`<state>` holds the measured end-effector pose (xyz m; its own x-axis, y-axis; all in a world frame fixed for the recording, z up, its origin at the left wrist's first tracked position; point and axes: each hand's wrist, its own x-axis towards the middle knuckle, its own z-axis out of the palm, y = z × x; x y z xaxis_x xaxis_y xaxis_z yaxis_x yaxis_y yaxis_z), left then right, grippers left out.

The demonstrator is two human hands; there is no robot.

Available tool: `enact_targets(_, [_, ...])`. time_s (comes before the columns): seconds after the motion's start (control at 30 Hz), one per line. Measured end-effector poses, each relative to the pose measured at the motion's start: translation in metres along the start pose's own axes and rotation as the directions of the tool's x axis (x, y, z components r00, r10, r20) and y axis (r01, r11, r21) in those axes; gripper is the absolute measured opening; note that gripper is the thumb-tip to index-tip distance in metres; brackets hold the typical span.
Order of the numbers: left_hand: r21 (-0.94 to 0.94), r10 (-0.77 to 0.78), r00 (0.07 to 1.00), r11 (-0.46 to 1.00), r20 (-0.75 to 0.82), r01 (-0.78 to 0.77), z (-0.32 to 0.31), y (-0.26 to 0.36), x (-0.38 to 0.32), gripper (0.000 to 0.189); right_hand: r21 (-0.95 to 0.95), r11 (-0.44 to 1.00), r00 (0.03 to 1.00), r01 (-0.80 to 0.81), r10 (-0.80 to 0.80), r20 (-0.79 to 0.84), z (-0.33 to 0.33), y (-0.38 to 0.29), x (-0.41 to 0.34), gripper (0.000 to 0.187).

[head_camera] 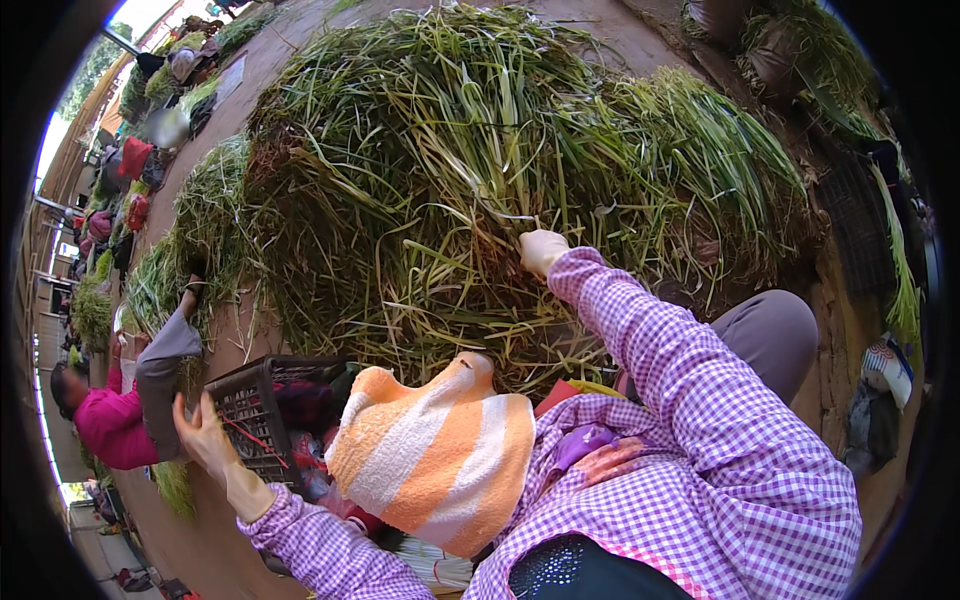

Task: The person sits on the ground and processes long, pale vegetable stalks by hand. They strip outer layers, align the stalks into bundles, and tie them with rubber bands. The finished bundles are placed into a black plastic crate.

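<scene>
My right hand (541, 251) is closed around the root end of a bunch of long green stalks (499, 176), pale near the base. The bunch lies against a large heap of similar leafy plants (352, 135) on the ground before me. To the left, my left hand (202, 436) is held with fingers apart beside a black plastic crate (259, 375), holding nothing; whether it touches the rim I cannot tell. Cloth and plastic items show inside the crate. An orange and white striped towel (442, 450) drapes across my lap and partly hides the crate.
A person in a pink top (112, 427) sits at the left near another plant pile (210, 195). Bundled white stalks (431, 562) lie below the towel. Bags and a dark crate (855, 217) stand at the right. More plant piles and people line the far left.
</scene>
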<state>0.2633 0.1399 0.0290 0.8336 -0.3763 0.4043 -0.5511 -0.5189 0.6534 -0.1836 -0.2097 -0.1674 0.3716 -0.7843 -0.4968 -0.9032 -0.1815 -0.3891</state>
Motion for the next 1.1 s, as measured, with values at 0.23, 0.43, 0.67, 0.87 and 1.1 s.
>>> enact_targets(0.23, [-0.222,0.328,0.848,0.941,0.415,-0.255,0.112,0.227,-0.04,0.052,0.965,0.214,0.94,0.151,-0.334,-0.073,-0.017,-0.013,-0.069,0.024])
enact_targets(0.43, [-0.12,0.189,0.625,0.981,0.758,-0.152,0.196,0.266,-0.073,0.052,0.908,0.136,0.859,0.397,-0.403,-0.315,-0.003,-0.036,-0.095,0.03])
enact_targets(0.67, [0.011,0.186,0.538,0.939,0.822,-0.343,0.213,0.231,-0.092,0.052,0.363,0.898,0.968,0.25,-0.24,-0.072,-0.007,-0.05,-0.061,0.019])
enact_targets(0.87, [-0.328,0.05,0.491,0.802,0.87,0.5,0.25,0.205,-0.111,0.019,0.024,0.845,0.83,0.534,-0.518,-0.204,0.012,-0.031,-0.043,0.014])
enact_targets(1.1, [-0.076,-0.189,0.352,0.783,0.917,0.617,0.297,0.191,-0.128,0.027,-0.236,0.806,0.747,0.543,-0.592,-0.302,0.044,-0.023,-0.047,0.016])
